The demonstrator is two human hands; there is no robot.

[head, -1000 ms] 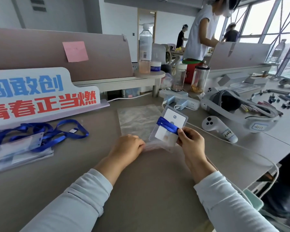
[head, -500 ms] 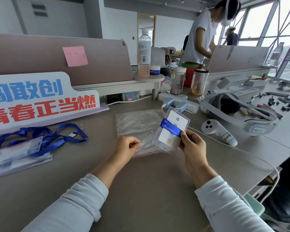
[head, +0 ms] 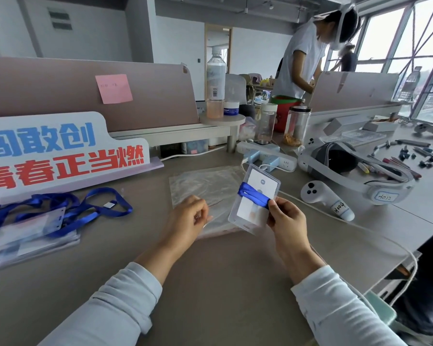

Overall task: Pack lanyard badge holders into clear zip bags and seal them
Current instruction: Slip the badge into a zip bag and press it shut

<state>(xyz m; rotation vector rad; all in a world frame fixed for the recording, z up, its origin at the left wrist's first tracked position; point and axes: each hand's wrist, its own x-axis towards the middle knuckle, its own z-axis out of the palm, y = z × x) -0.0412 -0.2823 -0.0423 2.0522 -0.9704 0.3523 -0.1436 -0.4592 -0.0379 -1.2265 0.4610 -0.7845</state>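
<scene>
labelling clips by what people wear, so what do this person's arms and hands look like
Both arms are in long, plain sleeves of a pale grey-white fabric. The left sleeve and the right sleeve each end short of the wrist and are creased near the cuff. No logo or print shows on them. The left hand and right hand are bare: no gloves, watch, ring or wristband is visible.

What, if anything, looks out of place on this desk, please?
Only the blue lanyards at far left: they sprawl tangled over a flat stack, unlike the neatly wrapped holder in the right hand. Nothing looks spilled.
</scene>
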